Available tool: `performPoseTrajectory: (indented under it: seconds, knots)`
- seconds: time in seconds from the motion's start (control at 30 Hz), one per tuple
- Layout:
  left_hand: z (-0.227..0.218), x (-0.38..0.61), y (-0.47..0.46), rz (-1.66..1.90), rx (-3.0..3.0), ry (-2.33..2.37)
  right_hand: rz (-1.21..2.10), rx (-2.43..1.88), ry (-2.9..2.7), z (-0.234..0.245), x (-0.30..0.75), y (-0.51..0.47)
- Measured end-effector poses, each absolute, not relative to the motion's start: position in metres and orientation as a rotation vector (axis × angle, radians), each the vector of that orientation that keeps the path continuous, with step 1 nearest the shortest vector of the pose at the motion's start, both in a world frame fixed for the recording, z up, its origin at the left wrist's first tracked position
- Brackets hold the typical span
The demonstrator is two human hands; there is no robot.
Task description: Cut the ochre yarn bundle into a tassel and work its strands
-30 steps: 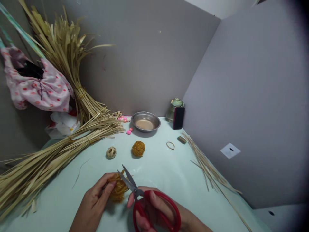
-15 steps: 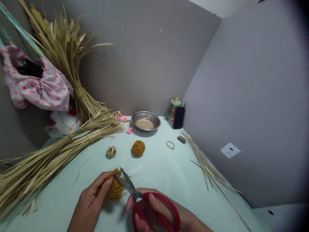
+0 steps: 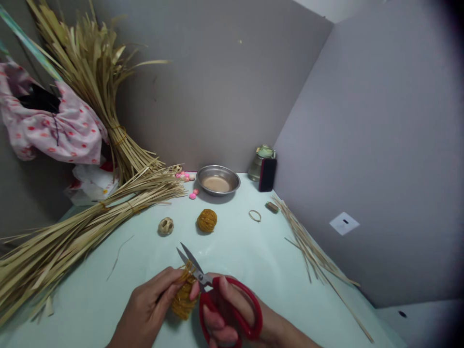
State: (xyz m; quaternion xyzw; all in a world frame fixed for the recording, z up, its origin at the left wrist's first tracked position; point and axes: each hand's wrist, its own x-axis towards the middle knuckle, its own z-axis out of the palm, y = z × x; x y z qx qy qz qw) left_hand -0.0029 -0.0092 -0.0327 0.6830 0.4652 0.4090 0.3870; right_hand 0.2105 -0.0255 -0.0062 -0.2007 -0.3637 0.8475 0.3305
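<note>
Low over the table, my left hand [image 3: 152, 302] pinches a bundle of golden-brown cord [image 3: 184, 302] by its upper end. My right hand [image 3: 232, 314] has its fingers through the red handles of a pair of scissors [image 3: 237, 295]. The slightly parted blades point up and left, with the cord strands at the bundle's top lying between them. A fingertip of my right hand is close to the bundle's right side. Beyond the blades sits a wound ball of similar cord [image 3: 207, 221]. To its left is a small openwork woven ball [image 3: 166, 226].
Long straw bundles [image 3: 90, 227] cover the left side. A metal bowl of liquid [image 3: 218, 181] stands at the back, with pink pieces [image 3: 192, 195] beside it. A phone [image 3: 267, 175] leans on a jar [image 3: 255, 168]. Thin strips [image 3: 308, 246] lie along the right edge.
My left hand and the cord bundle have moved right and slightly down. The strands now lie between the scissor blades, deeper towards the pivot.
</note>
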Motion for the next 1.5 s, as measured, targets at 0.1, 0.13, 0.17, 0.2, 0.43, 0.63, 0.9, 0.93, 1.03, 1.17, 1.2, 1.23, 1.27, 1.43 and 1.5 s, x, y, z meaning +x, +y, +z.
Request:
performPoseTrajectory:
  seconds: [0.1,0.13,0.17,0.2,0.43,0.63,0.9,0.93,1.03,1.17,1.2,1.23,1.27,1.43,1.5]
  knots:
    - [-0.017,-0.002,-0.007,0.962,1.594,1.236,2.151,-0.582,-0.955,-0.002,0.21,-0.025]
    - [-0.014,-0.002,-0.007,0.968,1.534,1.259,2.128,-0.591,-0.954,0.0,0.21,-0.024]
    - [-0.013,-0.002,-0.006,0.979,1.473,1.281,2.107,-0.591,-0.956,0.0,0.21,-0.024]
    - [-0.013,-0.002,-0.005,0.992,1.408,1.304,2.094,-0.582,-0.954,0.001,0.21,-0.024]
    - [-0.021,-0.006,-0.002,1.059,1.1,1.395,2.179,-0.406,-1.063,-0.007,0.216,-0.026]
    - [-0.016,-0.007,-0.002,1.139,1.205,1.463,2.179,-0.42,-1.137,-0.01,0.217,-0.028]
    - [-0.018,-0.004,-0.008,1.17,1.335,1.462,2.235,-0.455,-1.025,-0.008,0.213,-0.028]
    - [-0.02,-0.004,-0.009,1.167,1.367,1.451,2.236,-0.457,-1.011,-0.007,0.212,-0.028]
    - [-0.027,-0.004,-0.011,1.141,1.431,1.379,2.207,-0.47,-0.983,-0.005,0.211,-0.028]
    - [-0.025,0.0,-0.012,1.055,1.424,1.301,2.145,-0.529,-1.013,-0.003,0.211,-0.027]
    - [-0.023,0.0,-0.011,1.042,1.399,1.296,2.126,-0.542,-1.027,-0.002,0.211,-0.026]
    - [-0.021,0.001,-0.01,1.035,1.365,1.297,2.11,-0.547,-1.039,-0.001,0.211,-0.026]
    - [-0.019,0.001,-0.01,1.032,1.33,1.296,2.097,-0.547,-1.046,0.0,0.212,-0.025]
    - [-0.016,0.0,-0.006,1.001,1.072,1.333,2.077,-0.469,-1.056,0.003,0.214,-0.024]
    - [-0.016,0.0,-0.004,1.02,0.856,1.388,2.082,-0.44,-1.084,0.003,0.214,-0.025]
